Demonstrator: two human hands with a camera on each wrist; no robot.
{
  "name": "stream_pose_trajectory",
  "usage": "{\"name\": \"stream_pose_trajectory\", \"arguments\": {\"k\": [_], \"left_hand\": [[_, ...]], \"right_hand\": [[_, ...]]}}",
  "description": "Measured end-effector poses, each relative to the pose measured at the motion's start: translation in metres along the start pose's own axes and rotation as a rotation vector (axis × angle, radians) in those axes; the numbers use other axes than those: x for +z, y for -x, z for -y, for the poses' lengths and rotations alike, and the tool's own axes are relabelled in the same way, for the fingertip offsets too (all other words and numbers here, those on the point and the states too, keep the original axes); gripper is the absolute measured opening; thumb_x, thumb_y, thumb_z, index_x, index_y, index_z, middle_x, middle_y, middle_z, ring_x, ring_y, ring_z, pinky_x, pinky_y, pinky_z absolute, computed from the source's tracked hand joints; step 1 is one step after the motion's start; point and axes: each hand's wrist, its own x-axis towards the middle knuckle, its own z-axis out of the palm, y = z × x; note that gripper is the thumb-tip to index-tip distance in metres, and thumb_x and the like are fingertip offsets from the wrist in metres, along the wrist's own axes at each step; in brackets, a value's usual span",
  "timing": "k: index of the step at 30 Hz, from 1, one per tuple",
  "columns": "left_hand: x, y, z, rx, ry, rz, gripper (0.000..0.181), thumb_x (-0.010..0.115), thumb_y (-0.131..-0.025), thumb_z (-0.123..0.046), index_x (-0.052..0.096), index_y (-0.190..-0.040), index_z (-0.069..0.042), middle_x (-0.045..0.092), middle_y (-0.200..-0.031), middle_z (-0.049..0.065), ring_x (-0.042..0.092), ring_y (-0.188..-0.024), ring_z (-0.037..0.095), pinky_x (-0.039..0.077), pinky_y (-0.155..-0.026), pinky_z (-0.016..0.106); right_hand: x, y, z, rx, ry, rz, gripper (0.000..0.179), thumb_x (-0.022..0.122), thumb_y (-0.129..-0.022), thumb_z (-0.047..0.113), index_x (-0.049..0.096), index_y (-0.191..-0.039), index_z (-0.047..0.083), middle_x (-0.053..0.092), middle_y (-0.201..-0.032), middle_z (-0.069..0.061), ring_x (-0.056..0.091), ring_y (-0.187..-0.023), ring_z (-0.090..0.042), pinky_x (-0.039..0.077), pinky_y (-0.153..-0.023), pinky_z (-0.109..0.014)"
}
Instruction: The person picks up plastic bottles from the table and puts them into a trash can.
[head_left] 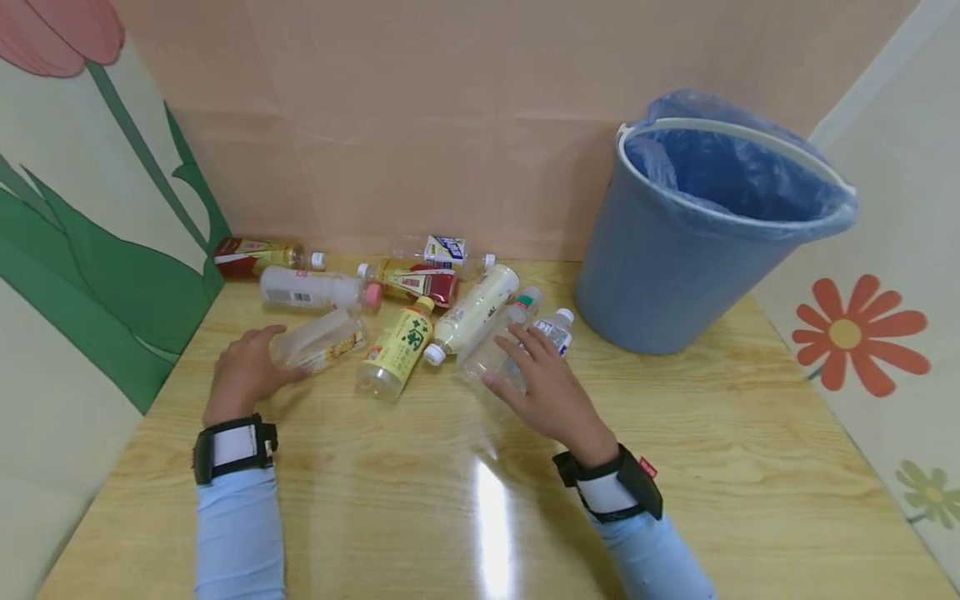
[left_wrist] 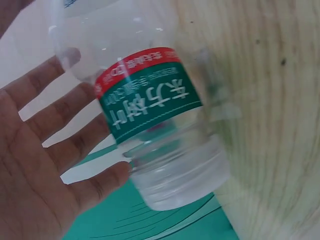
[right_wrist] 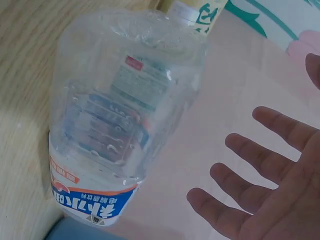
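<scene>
Hands (head_left: 551,392) extend, fingers (right_wrist: 260,156) spread by clear bottles (head_left: 317,337).

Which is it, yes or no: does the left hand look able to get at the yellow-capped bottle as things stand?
Probably yes. A clear bottle lies partly between the left hand and the yellow-capped bottle, but the latter's near end looks uncovered, so a way round seems free.
</scene>
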Motion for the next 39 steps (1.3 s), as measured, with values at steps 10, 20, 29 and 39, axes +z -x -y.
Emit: {"name": "stream_pose_trajectory", "arguments": {"k": [10, 20, 29, 39], "left_hand": [[0.006, -0.005, 0.004, -0.032, 0.087, 0.054, 0.074, 0.075, -0.076, -0.027, 0.040, -0.133, 0.005, 0.043, -0.132, 0.038, 0.041, -0.114, 0.051, 0.039, -0.094, 0.067], [0.004, -0.004, 0.007, 0.007, 0.085, -0.033, 0.069, 0.080, -0.070, -0.029, 0.048, -0.123, 0.000, 0.056, -0.113, 0.032, 0.052, -0.099, 0.045, 0.047, -0.077, 0.061], [-0.016, 0.003, -0.019, 0.173, 0.087, -0.215, 0.068, 0.081, -0.066, -0.022, 0.050, -0.122, -0.001, 0.058, -0.114, 0.027, 0.053, -0.096, 0.040, 0.047, -0.072, 0.059], [-0.013, 0.010, -0.070, 0.357, 0.034, -0.223, 0.071, 0.083, -0.063, -0.023, 0.054, -0.124, -0.005, 0.061, -0.117, 0.025, 0.055, -0.102, 0.038, 0.050, -0.082, 0.059]], "right_hand": [[0.002, 0.000, 0.001, -0.010, 0.009, 0.011, 0.061, 0.051, -0.092, 0.048, 0.045, -0.138, 0.009, 0.036, -0.149, -0.019, 0.027, -0.135, -0.040, 0.031, -0.108, -0.062], [-0.001, -0.001, -0.002, -0.010, -0.020, 0.005, 0.059, 0.054, -0.091, 0.046, 0.049, -0.135, 0.008, 0.038, -0.148, -0.019, 0.030, -0.134, -0.037, 0.036, -0.105, -0.061], [-0.009, -0.004, -0.006, -0.004, -0.176, -0.021, 0.055, 0.062, -0.088, 0.038, 0.051, -0.131, 0.005, 0.050, -0.137, -0.018, 0.042, -0.126, -0.032, 0.043, -0.101, -0.057], [-0.016, -0.004, -0.016, 0.060, -0.521, -0.018, 0.052, 0.064, -0.088, 0.029, 0.049, -0.132, 0.005, 0.053, -0.132, -0.019, 0.050, -0.121, -0.030, 0.050, -0.095, -0.052]]}}
